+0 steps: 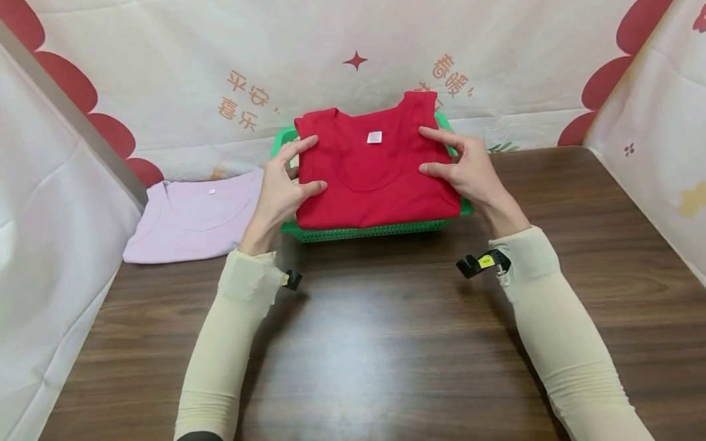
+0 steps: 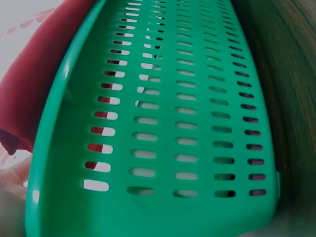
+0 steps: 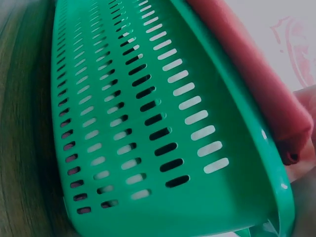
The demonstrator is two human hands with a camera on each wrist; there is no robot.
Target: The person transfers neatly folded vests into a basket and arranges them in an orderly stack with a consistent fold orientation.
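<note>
A folded red sleeveless top (image 1: pixel 363 193) with a white neck label lies over the mouth of a green slotted basket (image 1: pixel 377 231) at the back of the table. My left hand (image 1: pixel 279 188) grips the top's left side, thumb on the upper face. On the opposite side my right hand (image 1: pixel 473 167) pinches the fabric in the same way. Both wrist views show the basket's front wall (image 2: pixel 163 212) from close by, with the edge of the red fabric (image 3: pixel 252 74) just above its rim. Pale material shows through the slots.
Left of the basket, a folded lilac top (image 1: pixel 197 218) lies flat on the brown wooden table (image 1: pixel 360 353). A white printed cloth (image 1: pixel 172 77) hangs behind the table, with more cloth along both sides.
</note>
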